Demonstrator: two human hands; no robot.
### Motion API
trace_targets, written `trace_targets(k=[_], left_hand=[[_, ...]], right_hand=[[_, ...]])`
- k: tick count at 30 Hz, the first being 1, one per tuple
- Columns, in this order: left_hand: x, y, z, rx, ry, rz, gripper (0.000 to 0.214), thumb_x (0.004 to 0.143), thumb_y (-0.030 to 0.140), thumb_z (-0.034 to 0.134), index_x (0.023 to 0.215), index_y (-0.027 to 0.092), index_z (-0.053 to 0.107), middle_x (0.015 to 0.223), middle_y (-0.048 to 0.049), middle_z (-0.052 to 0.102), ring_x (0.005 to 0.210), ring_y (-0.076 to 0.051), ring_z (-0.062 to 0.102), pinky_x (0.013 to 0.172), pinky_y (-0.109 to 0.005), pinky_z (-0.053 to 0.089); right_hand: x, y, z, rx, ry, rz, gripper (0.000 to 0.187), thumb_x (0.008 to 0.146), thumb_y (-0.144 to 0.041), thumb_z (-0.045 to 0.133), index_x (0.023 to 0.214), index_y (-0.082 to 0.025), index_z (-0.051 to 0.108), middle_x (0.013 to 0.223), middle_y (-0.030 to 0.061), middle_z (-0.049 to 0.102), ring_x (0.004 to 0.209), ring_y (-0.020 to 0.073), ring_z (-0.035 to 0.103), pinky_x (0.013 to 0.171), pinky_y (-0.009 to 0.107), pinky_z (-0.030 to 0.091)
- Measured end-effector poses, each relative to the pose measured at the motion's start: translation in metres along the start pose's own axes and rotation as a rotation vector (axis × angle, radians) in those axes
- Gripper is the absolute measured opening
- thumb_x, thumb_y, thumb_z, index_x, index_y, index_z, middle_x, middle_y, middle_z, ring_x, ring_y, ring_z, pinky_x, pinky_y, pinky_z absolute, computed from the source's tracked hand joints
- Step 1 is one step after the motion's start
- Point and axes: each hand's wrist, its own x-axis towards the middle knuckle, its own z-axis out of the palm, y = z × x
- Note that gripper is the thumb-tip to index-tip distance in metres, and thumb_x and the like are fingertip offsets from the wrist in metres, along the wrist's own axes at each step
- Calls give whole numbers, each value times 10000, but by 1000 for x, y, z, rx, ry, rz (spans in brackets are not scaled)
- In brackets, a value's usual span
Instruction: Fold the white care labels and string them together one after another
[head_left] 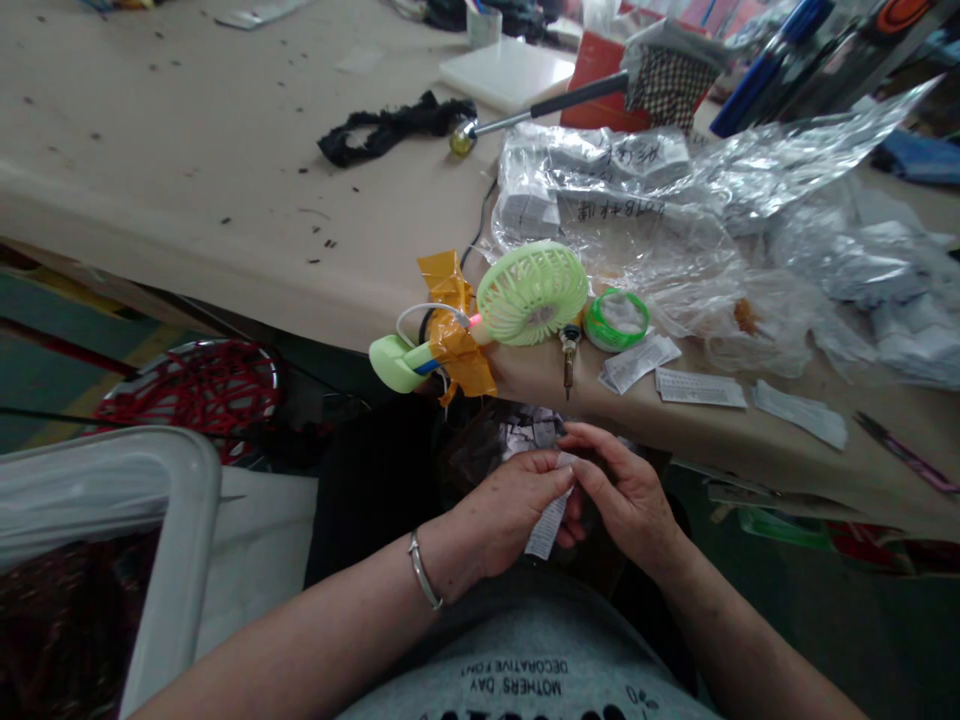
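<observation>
In the head view, both hands meet over my lap, just below the table's front edge. My left hand [510, 505] pinches a small printed paper label [550, 525], which hangs down between the hands. Thumb and fingers of my right hand [634, 495] close on the label's upper end, touching the left thumb. Behind the hands, a heap of small printed paper pieces [529, 432] lies low in what looks like a clear bag, partly hidden. On the table edge above are loose paper labels [701, 387], [637, 362] and a round green-rimmed tub [616, 320].
A green handheld fan [532, 295] is taped to the table edge, beside a pointed metal tool [568, 360]. Tweezers [904, 450] lie at the right. Clear plastic bags [615, 215], black cloth [390, 130] and a grey-handled rod [540, 112] lie farther back. A white bin [199, 500] stands left.
</observation>
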Motion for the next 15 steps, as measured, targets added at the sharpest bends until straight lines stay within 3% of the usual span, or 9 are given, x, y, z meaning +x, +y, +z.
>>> trace_targets(k=[3,7,11,13,15], left_hand=[[0,1,-2,-4,-33,15,188,789,335,592,734,159,554,590,22,530,483,-87,521,464,-202,399],[0,-1,-4,42,-43,7,207,792,351,599,762,148,576,612,4,565,513,-90,541,508,-210,423],[-1,-1,-4,85,0,11,207,813,343,563,742,149,568,585,12,549,494,-87,532,492,-206,411],[-2,0,-5,77,-18,11,213,807,353,568,740,151,562,570,18,539,483,-88,530,477,-205,404],[-3,1,-6,48,-89,-9,241,792,384,586,739,151,555,576,19,540,488,-91,536,482,-207,412]], right_hand=[[3,2,0,176,-12,141,107,835,-284,576,895,-216,632,858,7,679,778,148,638,726,263,515],[8,0,0,337,-10,219,127,804,-282,597,717,-190,607,775,6,659,665,124,595,625,241,495],[8,0,2,391,32,271,106,798,-279,613,748,-187,621,745,-7,649,554,84,533,547,207,464],[7,3,2,489,0,271,109,778,-287,643,848,-204,638,825,2,666,626,99,579,596,214,492],[6,8,1,631,-110,284,289,738,-306,687,1013,-237,628,970,22,671,752,133,629,665,243,523]])
